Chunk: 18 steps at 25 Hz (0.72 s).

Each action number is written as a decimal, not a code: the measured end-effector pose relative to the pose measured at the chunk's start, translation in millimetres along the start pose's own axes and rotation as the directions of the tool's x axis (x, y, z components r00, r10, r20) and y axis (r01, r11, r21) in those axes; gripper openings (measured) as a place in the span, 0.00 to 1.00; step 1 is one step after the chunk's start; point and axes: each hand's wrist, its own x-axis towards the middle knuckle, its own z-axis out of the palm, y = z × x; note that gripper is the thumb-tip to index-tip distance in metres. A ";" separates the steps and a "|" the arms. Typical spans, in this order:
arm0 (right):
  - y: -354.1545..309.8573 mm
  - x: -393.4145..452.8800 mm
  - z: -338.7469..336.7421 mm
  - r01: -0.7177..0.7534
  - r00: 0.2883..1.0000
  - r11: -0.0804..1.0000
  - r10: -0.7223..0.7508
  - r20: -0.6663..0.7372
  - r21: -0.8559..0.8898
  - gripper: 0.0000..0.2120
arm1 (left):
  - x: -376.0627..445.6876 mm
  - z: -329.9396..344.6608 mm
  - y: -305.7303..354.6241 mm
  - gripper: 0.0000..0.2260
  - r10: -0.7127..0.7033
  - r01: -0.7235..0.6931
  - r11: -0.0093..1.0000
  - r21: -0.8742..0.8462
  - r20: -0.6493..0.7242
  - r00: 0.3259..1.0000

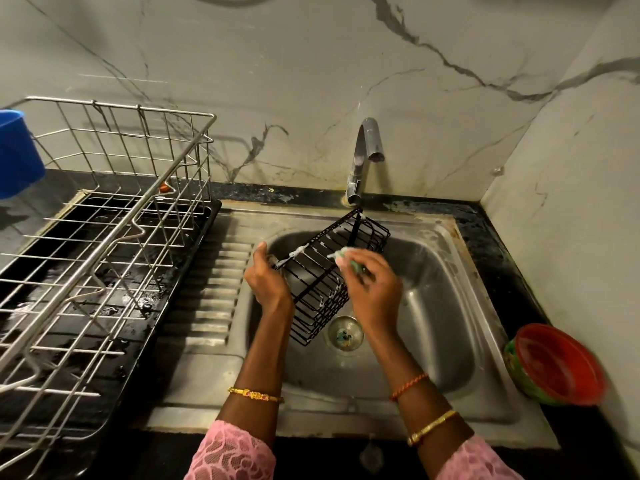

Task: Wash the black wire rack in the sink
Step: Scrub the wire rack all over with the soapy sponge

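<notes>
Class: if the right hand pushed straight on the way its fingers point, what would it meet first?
Most likely the black wire rack: the right hand, gripping a green scrubber, points up-left right against its wires.

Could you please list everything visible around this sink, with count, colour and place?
wire rack: one, black, soapy, held tilted over the sink
scrubber: one, green, against the rack
sink: one, steel, centre
tap: one, grey, behind sink
dish rack: one, silver, left counter
drip tray: one, black, under dish rack
bucket: one, blue, far left
bowl: one, red inside, right counter
left hand: holds rack
right hand: holds scrubber
</notes>
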 end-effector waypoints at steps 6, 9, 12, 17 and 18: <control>-7.6 34.7 32.9 0.052 0.968 0.985 -0.009 0.250 -0.166 0.05 | -5.7 0.3 4.3 0.16 0.074 -0.074 0.997 0.001 0.045 0.996; -4.4 21.0 20.5 0.052 0.968 0.983 -0.007 0.250 -0.173 0.05 | -6.7 -1.2 10.4 0.14 0.108 -0.107 0.994 -0.016 0.056 0.993; 3.1 3.4 -3.7 -0.020 0.969 0.983 0.064 0.239 -0.183 0.05 | -2.5 -3.5 12.6 0.16 0.098 -0.096 0.995 -0.028 0.050 0.994; -2.4 13.1 1.0 0.012 0.967 0.983 0.035 0.254 -0.182 0.05 | 3.8 -0.4 2.6 0.15 0.111 -0.113 0.993 0.017 0.113 0.987; -5.4 20.8 8.3 0.038 0.964 0.984 0.010 0.266 -0.175 0.05 | 2.4 0.3 1.5 0.16 0.125 -0.130 0.991 0.024 0.150 0.981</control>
